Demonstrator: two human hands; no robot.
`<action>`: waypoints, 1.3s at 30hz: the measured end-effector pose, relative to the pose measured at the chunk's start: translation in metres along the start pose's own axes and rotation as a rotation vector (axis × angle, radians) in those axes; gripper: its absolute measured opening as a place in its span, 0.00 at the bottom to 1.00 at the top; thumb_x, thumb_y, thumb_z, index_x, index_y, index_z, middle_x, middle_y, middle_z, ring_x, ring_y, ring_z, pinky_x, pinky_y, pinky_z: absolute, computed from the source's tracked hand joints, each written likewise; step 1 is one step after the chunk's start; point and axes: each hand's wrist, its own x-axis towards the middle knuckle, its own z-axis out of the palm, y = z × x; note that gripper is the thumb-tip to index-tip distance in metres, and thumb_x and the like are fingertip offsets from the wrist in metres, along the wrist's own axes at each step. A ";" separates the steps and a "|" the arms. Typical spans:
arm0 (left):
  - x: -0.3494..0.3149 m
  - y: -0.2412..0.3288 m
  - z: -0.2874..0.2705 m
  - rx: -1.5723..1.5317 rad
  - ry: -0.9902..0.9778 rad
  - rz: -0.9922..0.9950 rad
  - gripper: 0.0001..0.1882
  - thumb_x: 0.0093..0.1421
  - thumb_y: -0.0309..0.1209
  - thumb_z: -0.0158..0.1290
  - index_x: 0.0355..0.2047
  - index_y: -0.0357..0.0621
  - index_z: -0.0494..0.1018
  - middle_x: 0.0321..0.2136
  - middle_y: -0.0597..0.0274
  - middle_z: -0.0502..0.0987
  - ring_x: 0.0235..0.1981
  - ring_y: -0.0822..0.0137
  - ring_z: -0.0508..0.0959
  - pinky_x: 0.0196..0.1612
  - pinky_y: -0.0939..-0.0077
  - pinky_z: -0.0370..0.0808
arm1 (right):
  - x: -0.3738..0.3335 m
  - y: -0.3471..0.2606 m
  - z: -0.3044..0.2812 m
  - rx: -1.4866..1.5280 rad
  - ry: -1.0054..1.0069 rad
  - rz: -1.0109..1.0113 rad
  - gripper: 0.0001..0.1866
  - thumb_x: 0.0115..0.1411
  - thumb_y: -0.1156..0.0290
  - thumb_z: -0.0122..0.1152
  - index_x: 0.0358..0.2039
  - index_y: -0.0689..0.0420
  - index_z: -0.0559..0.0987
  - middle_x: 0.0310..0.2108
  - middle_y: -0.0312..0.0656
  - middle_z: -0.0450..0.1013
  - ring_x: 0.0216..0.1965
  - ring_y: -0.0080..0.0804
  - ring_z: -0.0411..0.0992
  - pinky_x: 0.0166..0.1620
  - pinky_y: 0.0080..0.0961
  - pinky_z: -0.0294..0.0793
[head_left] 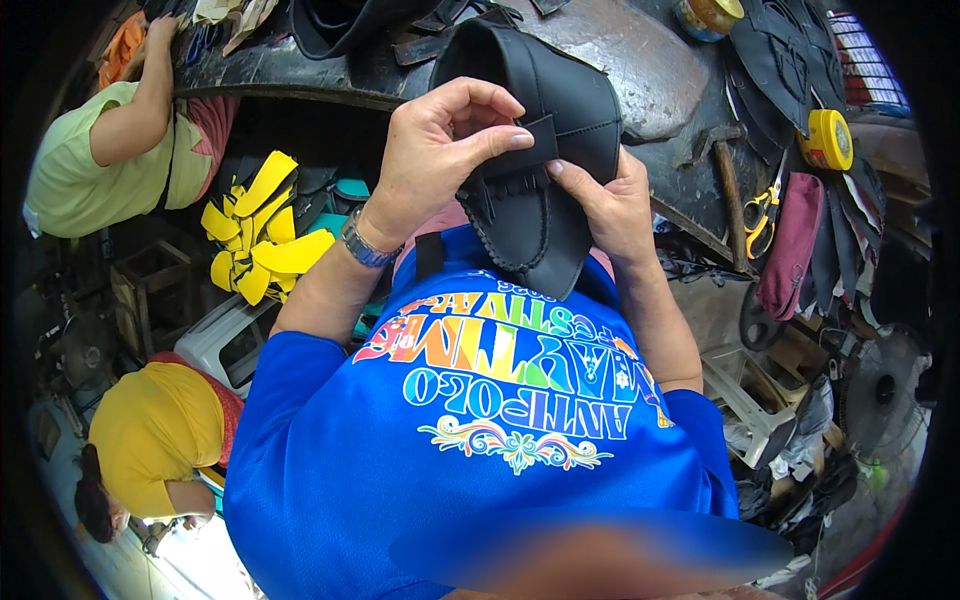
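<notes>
Between my two hands is a black leather shoe upper [585, 92], its stitched toe part hanging toward my body and its wide open end over the table edge. A flat black strap [538, 146] crosses its middle, above a short fringe. The thumb and index finger of my left hand [428, 150] close at the strap's upper edge; its other fingers are curled. My right hand [618, 212] grips the upper's right side, thumb pressed near the strap's lower edge and fingers hidden behind the leather.
On the dark worktable [340, 85] lie black leather pieces [775, 60], a hammer [732, 195], yellow-handled scissors [762, 218], a maroon pouch [792, 245] and a yellow tub [826, 140]. Yellow cut pieces [265, 235] are piled at left. Two co-workers, one in green [80, 165], one in yellow [155, 435], are at left.
</notes>
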 end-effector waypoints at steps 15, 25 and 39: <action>0.002 0.005 0.003 0.037 -0.025 -0.043 0.08 0.59 0.22 0.64 0.39 0.36 0.83 0.33 0.59 0.84 0.36 0.73 0.84 0.42 0.83 0.81 | -0.001 0.004 -0.003 0.042 -0.006 0.091 0.12 0.62 0.78 0.62 0.46 0.63 0.81 0.40 0.38 0.80 0.40 0.20 0.76 0.45 0.21 0.77; 0.004 0.004 0.003 0.070 -0.038 -0.009 0.08 0.58 0.21 0.64 0.39 0.36 0.83 0.32 0.59 0.84 0.35 0.72 0.84 0.42 0.83 0.81 | -0.003 0.006 -0.002 0.046 0.012 0.089 0.11 0.62 0.78 0.62 0.46 0.63 0.81 0.40 0.37 0.80 0.40 0.20 0.76 0.45 0.21 0.77; 0.008 0.003 0.006 0.122 -0.040 0.007 0.07 0.58 0.24 0.65 0.37 0.37 0.83 0.30 0.60 0.84 0.32 0.74 0.83 0.39 0.83 0.81 | -0.003 0.007 -0.003 0.065 -0.004 0.084 0.11 0.63 0.78 0.62 0.46 0.63 0.81 0.40 0.36 0.80 0.41 0.18 0.75 0.44 0.20 0.76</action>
